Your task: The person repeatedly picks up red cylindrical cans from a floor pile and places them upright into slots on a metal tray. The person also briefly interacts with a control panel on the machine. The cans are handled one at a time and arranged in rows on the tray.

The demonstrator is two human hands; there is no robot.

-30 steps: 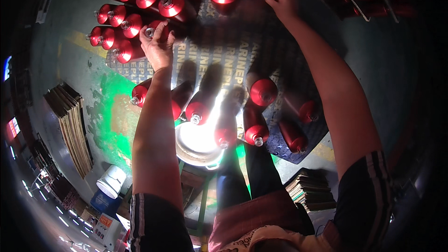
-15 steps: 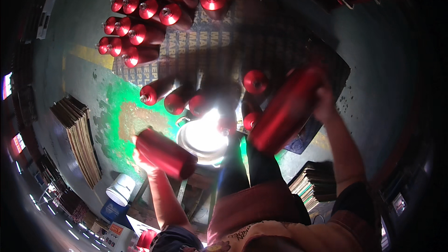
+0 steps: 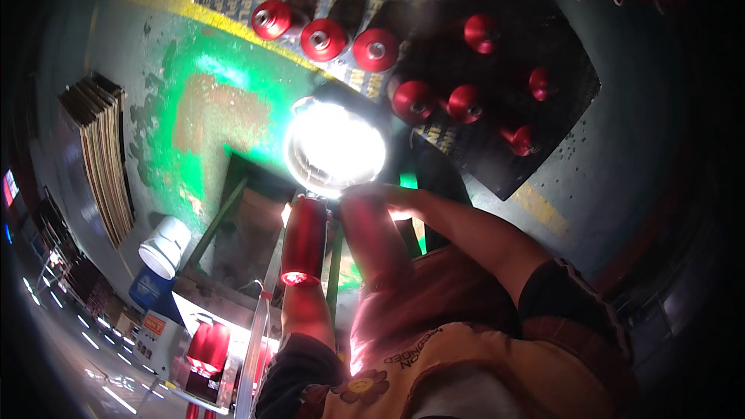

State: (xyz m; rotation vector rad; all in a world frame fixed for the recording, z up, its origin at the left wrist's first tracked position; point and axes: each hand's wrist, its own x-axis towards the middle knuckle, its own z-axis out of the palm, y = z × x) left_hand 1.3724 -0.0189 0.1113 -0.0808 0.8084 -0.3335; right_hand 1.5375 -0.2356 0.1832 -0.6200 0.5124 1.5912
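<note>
Two red metal cylinders are in my hands, side by side below a round, pan-like metal thing (image 3: 335, 180) whose middle is washed out by glare. My left hand (image 3: 288, 215) is closed around the left red cylinder (image 3: 304, 237); most of its fingers are hidden behind it. This cylinder's round base tilts toward me. My right hand (image 3: 399, 200) grips the other red cylinder (image 3: 371, 234) near its far end, which lies close to the bright round thing. Glare blurs both far ends.
Several red cylinders (image 3: 323, 39) stand upright on a dark printed sheet (image 3: 438, 0) ahead. To the left are stacked flat sheets (image 3: 105, 159), a white bucket (image 3: 164, 247) and a blue container (image 3: 150, 287). A control box (image 3: 159, 340) stands at the lower left, beside another red cylinder (image 3: 208, 348).
Both cylinders have come together in front of me: the right one swung in leftward, the left one turned more upright in view. My view has shifted, so the standing cylinders appear elsewhere.
</note>
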